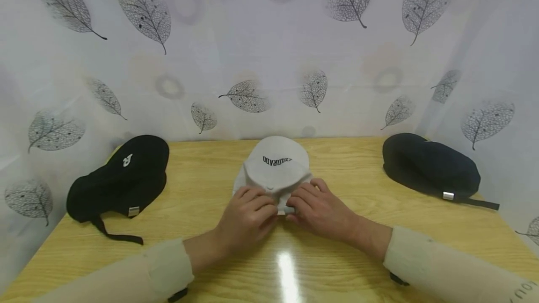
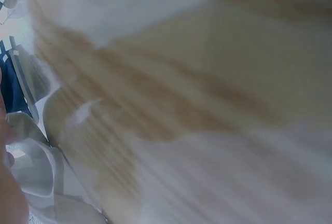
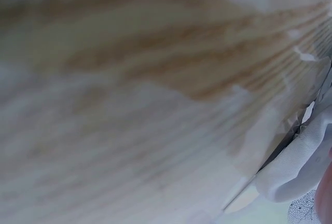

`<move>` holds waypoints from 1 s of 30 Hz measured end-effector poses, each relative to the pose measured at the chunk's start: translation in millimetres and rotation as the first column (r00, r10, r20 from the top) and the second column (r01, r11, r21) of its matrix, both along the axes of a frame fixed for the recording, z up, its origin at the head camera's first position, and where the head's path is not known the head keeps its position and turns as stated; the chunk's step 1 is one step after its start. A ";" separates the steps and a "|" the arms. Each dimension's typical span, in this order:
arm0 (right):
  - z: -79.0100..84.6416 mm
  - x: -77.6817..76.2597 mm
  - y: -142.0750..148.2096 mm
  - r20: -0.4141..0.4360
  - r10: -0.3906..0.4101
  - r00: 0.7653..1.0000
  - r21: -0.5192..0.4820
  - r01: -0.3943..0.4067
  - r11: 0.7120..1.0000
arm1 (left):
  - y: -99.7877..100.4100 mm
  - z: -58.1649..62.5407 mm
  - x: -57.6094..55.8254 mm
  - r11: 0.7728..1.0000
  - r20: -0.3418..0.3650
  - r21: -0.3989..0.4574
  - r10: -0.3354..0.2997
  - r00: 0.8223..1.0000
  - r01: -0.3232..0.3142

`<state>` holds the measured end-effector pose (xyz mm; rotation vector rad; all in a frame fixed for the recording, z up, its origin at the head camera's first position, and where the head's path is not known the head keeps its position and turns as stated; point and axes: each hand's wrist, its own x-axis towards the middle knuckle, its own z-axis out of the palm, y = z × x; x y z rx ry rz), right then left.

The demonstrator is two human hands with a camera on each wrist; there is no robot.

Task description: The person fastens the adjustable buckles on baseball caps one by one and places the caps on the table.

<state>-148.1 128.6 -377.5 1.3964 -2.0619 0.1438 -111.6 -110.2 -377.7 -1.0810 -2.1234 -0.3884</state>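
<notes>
A white cap [image 1: 278, 153] with dark COLORADO lettering sits at the middle of the table, its near edge towards me. My left hand [image 1: 248, 212] grips the near left edge with curled fingers. With bent fingers and thumb, my right hand [image 1: 317, 209] pinches the near right edge by the pale strap [image 1: 288, 210]. The two hands are close together, and their fingers cover part of the strap. In the left wrist view the cap's pale cloth [image 2: 31, 169] appears at the lower left; the right wrist view has it [image 3: 290, 169] at the lower right.
A black cap [image 1: 139, 167] with a white emblem and hanging strap lies on the left. On the right lies a dark navy cap [image 1: 429, 167], its strap trailing right. Behind the wooden table [image 1: 345, 162] hangs a white leaf-print curtain [image 1: 269, 50].
</notes>
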 end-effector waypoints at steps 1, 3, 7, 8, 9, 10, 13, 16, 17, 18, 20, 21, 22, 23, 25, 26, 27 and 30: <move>-0.1 0.0 -0.2 -0.002 0.001 1.000 -0.001 -0.001 1.000 | -1.8 -0.1 0.2 1.000 -0.001 -0.001 0.007 1.000 -0.007; -0.1 -0.1 -0.5 -0.002 0.004 1.000 -0.003 -0.004 1.000 | -5.5 -0.4 0.5 1.000 -0.009 0.006 0.010 1.000 -0.010; -0.6 0.1 -0.8 0.005 0.008 1.000 -0.005 -0.008 1.000 | -11.6 0.5 1.5 1.000 -0.001 0.017 0.016 1.000 -0.016; -0.7 0.2 -0.8 0.008 0.008 1.000 -0.004 -0.008 1.000 | -12.8 0.7 1.7 1.000 0.001 0.020 0.016 1.000 -0.016; -0.8 0.4 -0.5 0.013 0.005 1.000 -0.002 -0.005 1.000 | -13.8 1.0 1.8 1.000 0.007 0.021 0.015 1.000 -0.015; -0.7 0.6 -0.2 0.015 0.002 1.000 0.000 -0.002 1.000 | -14.7 1.3 1.9 1.000 0.010 0.022 0.015 1.000 -0.016; 0.1 1.1 0.6 0.022 -0.007 1.000 0.008 0.007 1.000 | -16.5 2.0 1.2 1.000 0.024 0.020 0.016 1.000 -0.017; 1.2 1.0 0.6 0.023 -0.015 1.000 0.012 0.015 1.000 | -17.0 2.6 -0.5 1.000 0.026 0.015 0.019 0.999 -0.019; 1.6 1.0 0.6 0.024 -0.019 1.000 0.014 0.018 1.000 | -17.0 2.4 -1.1 1.000 0.025 0.013 0.018 1.000 -0.018; 1.9 1.0 0.6 0.026 -0.020 0.999 0.015 0.019 1.000 | -16.8 2.3 -1.7 1.000 0.021 0.013 0.013 1.000 -0.013; 2.4 0.8 0.6 0.030 -0.023 0.999 0.018 0.022 1.000 | -16.4 2.3 -2.5 1.000 0.013 0.011 0.005 1.000 -0.005; 2.6 0.8 0.8 0.030 -0.024 0.999 0.018 0.023 1.000 | -16.1 2.2 -2.8 1.000 0.010 0.010 -0.001 1.000 0.001; 2.8 0.9 0.9 0.032 -0.023 0.999 0.019 0.022 1.000 | -15.8 2.1 -2.8 1.000 0.006 0.009 -0.005 1.000 0.005; 2.9 1.0 1.1 0.036 -0.023 0.999 0.021 0.022 1.000 | -15.5 2.1 -2.8 1.000 0.001 0.007 -0.010 1.000 0.010; 3.0 1.4 1.4 0.034 -0.022 0.999 0.023 0.021 1.000 | -14.9 2.2 -2.6 1.000 -0.009 0.004 -0.011 1.000 0.011; 2.9 1.6 1.4 0.038 -0.021 0.999 0.024 0.021 1.000 | -14.7 2.0 -2.5 1.000 -0.012 0.005 -0.011 1.000 0.011; 2.9 1.8 1.5 0.040 -0.022 0.999 0.025 0.021 0.999 | -14.5 1.8 -2.2 1.000 -0.015 0.006 -0.012 1.000 0.012; 2.4 2.4 1.0 0.045 -0.019 0.999 0.023 0.018 1.000 | -14.6 0.8 -1.4 1.000 -0.010 0.012 -0.012 1.000 0.012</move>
